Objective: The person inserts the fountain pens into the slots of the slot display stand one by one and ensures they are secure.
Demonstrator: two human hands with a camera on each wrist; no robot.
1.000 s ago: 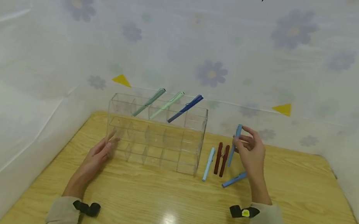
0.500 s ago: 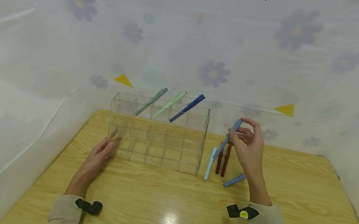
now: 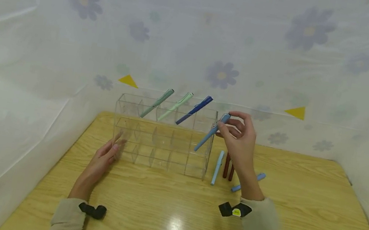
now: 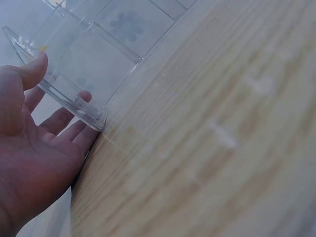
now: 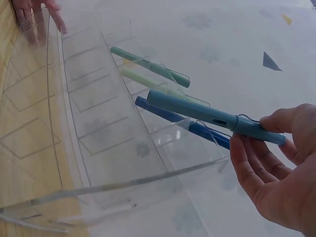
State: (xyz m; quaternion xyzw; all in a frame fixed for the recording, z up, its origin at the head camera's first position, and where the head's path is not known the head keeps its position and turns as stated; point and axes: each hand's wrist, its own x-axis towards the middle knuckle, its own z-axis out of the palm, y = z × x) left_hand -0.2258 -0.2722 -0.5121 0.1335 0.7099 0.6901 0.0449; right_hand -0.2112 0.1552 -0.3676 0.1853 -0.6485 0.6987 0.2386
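A clear acrylic organizer (image 3: 163, 135) with several compartments stands on the wooden table (image 3: 189, 220). Two green pens (image 3: 157, 103) and a dark blue pen (image 3: 194, 110) lean out of its back row. My right hand (image 3: 239, 137) pinches the cap end of a light blue pen (image 3: 211, 132) (image 5: 207, 116), tilted, its tip at the organizer's top right compartment. My left hand (image 3: 103, 156) (image 4: 34, 148) rests open with straight fingers against the organizer's left bottom corner (image 4: 94, 116).
On the table right of the organizer lie a pale blue pen (image 3: 216, 167), two dark red pens (image 3: 228, 171) and another blue pen (image 3: 248, 182). A flowered white sheet (image 3: 217, 47) walls in the table at the back and both sides.
My right hand has carried the light blue pen up and left, from above the loose pens to the organizer's top right corner, tilting it. The left hand has stayed put.
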